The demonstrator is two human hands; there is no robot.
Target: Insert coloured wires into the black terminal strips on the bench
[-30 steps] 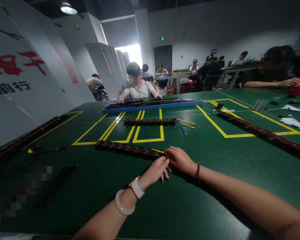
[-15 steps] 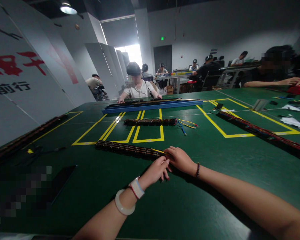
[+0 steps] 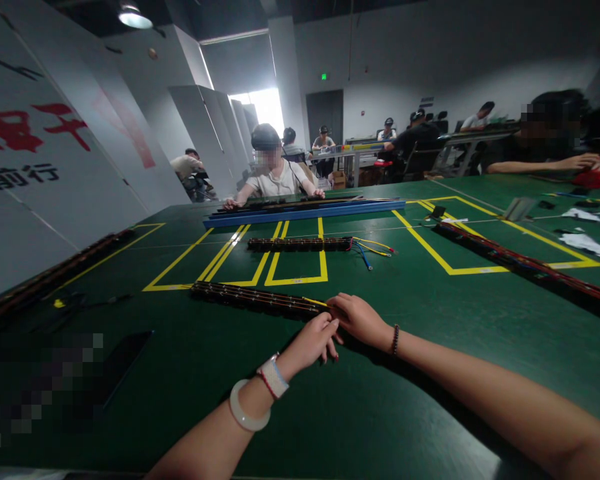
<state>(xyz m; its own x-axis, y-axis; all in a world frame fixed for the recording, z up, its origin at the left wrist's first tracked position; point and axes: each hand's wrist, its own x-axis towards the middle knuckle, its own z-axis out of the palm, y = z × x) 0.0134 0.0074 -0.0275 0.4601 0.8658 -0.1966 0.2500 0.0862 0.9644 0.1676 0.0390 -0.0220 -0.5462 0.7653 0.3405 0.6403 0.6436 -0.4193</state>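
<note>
Head view — dark bar reaches left fingers, right fingers — curled, hold unclear.

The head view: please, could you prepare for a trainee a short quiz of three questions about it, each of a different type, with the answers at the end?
1. Multiple choice. Where on the near strip is the right hand?
A) at its left end
B) at its middle
C) at its right end

2. True or false. The white bangle is on the left arm.

3. Fill in the missing word. Beyond the far strip lies a long rail, whose near side is ____.

Key: 1. C; 2. True; 3. blue.
</note>
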